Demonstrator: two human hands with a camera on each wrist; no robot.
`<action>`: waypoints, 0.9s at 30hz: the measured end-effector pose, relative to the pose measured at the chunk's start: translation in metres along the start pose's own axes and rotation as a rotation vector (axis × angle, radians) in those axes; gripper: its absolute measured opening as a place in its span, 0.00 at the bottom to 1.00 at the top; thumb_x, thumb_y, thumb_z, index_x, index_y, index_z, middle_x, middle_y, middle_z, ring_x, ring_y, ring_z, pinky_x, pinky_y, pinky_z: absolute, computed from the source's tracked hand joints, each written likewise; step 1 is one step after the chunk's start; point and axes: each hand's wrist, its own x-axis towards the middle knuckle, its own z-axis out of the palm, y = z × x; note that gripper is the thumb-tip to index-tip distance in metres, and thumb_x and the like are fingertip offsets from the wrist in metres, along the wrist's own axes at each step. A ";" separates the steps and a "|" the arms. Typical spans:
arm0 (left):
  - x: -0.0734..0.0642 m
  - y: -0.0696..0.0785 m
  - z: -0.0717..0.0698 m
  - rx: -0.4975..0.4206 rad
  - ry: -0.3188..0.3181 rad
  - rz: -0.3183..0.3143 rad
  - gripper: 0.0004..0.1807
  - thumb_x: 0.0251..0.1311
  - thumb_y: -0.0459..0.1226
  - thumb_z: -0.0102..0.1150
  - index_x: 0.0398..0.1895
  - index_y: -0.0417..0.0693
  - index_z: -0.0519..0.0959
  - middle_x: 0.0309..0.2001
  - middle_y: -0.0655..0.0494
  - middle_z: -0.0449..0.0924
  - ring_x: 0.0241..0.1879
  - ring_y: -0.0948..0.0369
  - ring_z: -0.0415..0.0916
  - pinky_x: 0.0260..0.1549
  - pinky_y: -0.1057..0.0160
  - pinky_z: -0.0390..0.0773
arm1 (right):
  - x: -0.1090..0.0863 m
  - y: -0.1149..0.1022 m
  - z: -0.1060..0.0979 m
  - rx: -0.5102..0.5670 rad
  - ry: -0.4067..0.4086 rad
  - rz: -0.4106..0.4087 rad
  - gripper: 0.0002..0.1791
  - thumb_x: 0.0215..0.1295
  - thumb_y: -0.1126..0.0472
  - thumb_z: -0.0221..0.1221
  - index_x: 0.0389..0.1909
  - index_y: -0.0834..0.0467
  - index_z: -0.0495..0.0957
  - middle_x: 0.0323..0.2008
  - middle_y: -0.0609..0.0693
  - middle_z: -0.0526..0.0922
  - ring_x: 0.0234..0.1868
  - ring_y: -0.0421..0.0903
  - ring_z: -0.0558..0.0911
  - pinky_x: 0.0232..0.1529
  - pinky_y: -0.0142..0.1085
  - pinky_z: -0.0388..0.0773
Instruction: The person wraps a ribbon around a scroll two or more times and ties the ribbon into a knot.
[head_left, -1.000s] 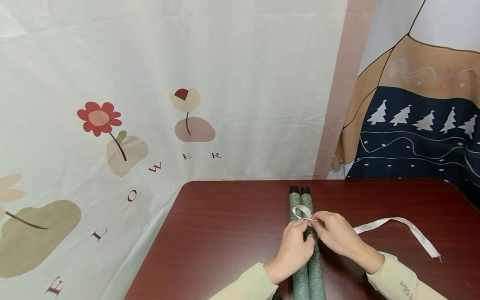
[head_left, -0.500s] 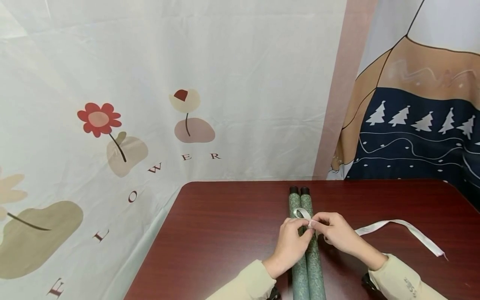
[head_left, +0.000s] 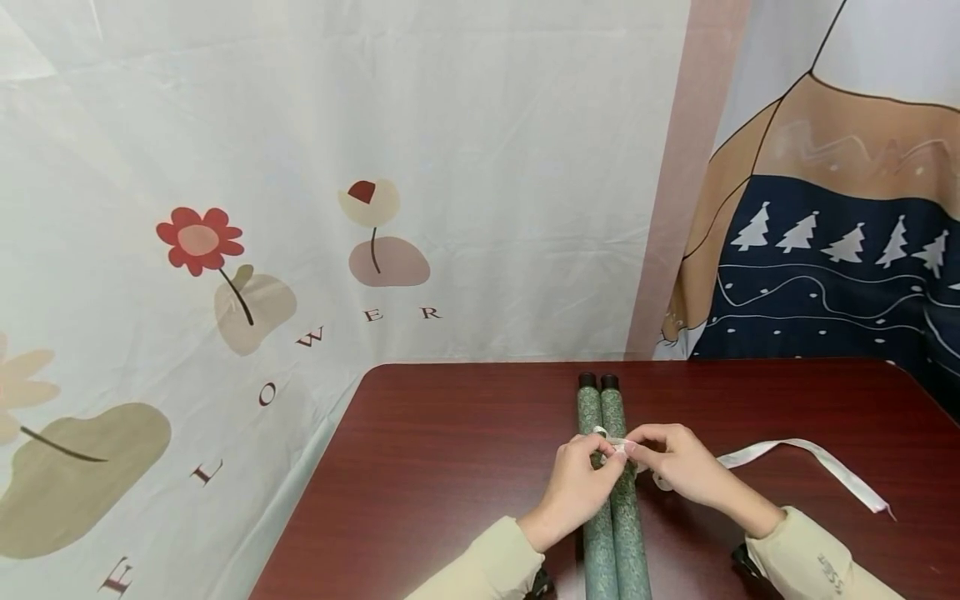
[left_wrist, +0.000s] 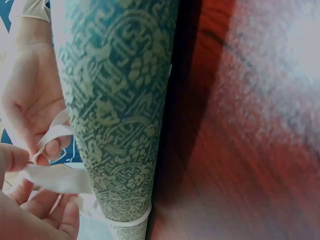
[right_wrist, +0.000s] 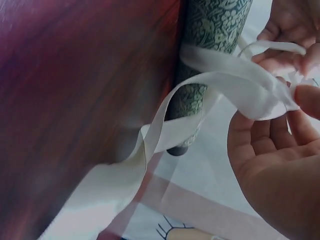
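Observation:
Two rolled scroll ends in green patterned brocade lie side by side, a left roll point(head_left: 589, 408) and a right roll point(head_left: 613, 407), both tipped with black knobs. A white ribbon point(left_wrist: 60, 179) passes around them, and the hands work its strands above the rolls. My left hand point(head_left: 576, 485) pinches ribbon between thumb and index finger. Close beside it, my right hand point(head_left: 688, 468) pinches a ribbon strand too, fingertips almost meeting the left ones. In the right wrist view, the ribbon point(right_wrist: 240, 95) bends in a wide loop into the right fingers. A knot, if any, is hidden by the fingertips.
The rolls lie on a dark red wooden table point(head_left: 450, 467). A long ribbon tail point(head_left: 847, 479) stretches across the tabletop to the right, its end frayed. Behind the table hangs a white curtain point(head_left: 525, 167) printed with flowers and letters.
The ribbon loop above the rolls has shrunk to a small curl near the left fingertips. Both hands have shifted only slightly, the right forearm a little to the right.

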 end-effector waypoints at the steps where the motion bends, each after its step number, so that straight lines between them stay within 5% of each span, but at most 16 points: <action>1: 0.000 0.000 -0.001 -0.031 -0.004 -0.003 0.08 0.67 0.37 0.66 0.28 0.51 0.82 0.34 0.64 0.83 0.31 0.74 0.71 0.33 0.72 0.73 | 0.000 0.001 -0.001 -0.009 -0.005 -0.008 0.09 0.77 0.61 0.60 0.41 0.63 0.84 0.24 0.56 0.77 0.14 0.34 0.62 0.16 0.27 0.61; 8: 0.002 0.000 -0.005 -0.214 -0.017 -0.064 0.10 0.73 0.36 0.62 0.31 0.44 0.79 0.30 0.51 0.87 0.30 0.69 0.79 0.28 0.72 0.72 | 0.004 0.005 -0.008 -0.047 -0.055 -0.019 0.10 0.77 0.57 0.62 0.43 0.60 0.86 0.23 0.51 0.77 0.16 0.35 0.66 0.18 0.28 0.64; 16: 0.004 0.003 -0.014 -0.243 -0.034 -0.116 0.11 0.72 0.35 0.63 0.30 0.41 0.79 0.22 0.54 0.83 0.21 0.70 0.72 0.21 0.73 0.64 | 0.004 0.006 -0.017 -0.073 -0.095 -0.088 0.05 0.71 0.67 0.64 0.43 0.64 0.85 0.27 0.51 0.81 0.26 0.39 0.78 0.19 0.29 0.70; 27: 0.006 0.016 -0.040 -0.267 -0.151 -0.266 0.05 0.67 0.27 0.66 0.33 0.32 0.85 0.18 0.56 0.77 0.18 0.67 0.73 0.22 0.69 0.79 | -0.001 0.012 -0.029 -0.123 -0.046 -0.124 0.03 0.70 0.68 0.65 0.42 0.61 0.86 0.25 0.49 0.77 0.15 0.34 0.69 0.15 0.28 0.67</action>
